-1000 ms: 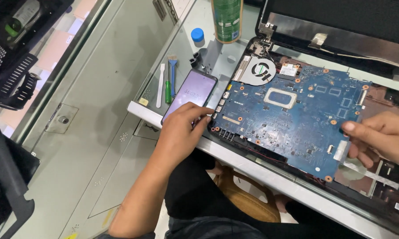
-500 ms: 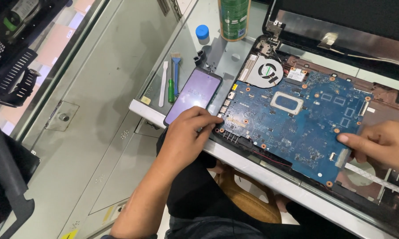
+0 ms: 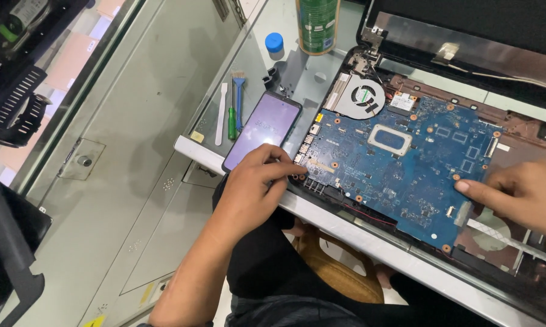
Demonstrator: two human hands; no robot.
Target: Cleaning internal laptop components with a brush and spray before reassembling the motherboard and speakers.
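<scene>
An opened laptop base (image 3: 521,254) lies on a glass counter with its blue motherboard (image 3: 406,175) bared and a round fan (image 3: 361,97) at the board's top left. My left hand (image 3: 252,194) pinches the board's near left corner by the ports, thumb and forefinger together. My right hand (image 3: 521,194) is at the board's right edge, forefinger tip on it, the other fingers curled under; the frame cuts off part of the hand. A dark phone (image 3: 264,130) with a dim purple screen lies just left of the board, beside my left hand.
A white pry tool (image 3: 221,121), a green screwdriver (image 3: 231,124) and a blue brush (image 3: 239,91) lie left of the phone. A green can (image 3: 317,24) and a blue cap (image 3: 274,41) stand behind. The laptop lid (image 3: 467,24) stands open at the back. My lap is below the counter edge (image 3: 191,148).
My right hand has slid a little to the right along the board's edge. My left hand stays at the near left corner. The view has shifted slightly.
</scene>
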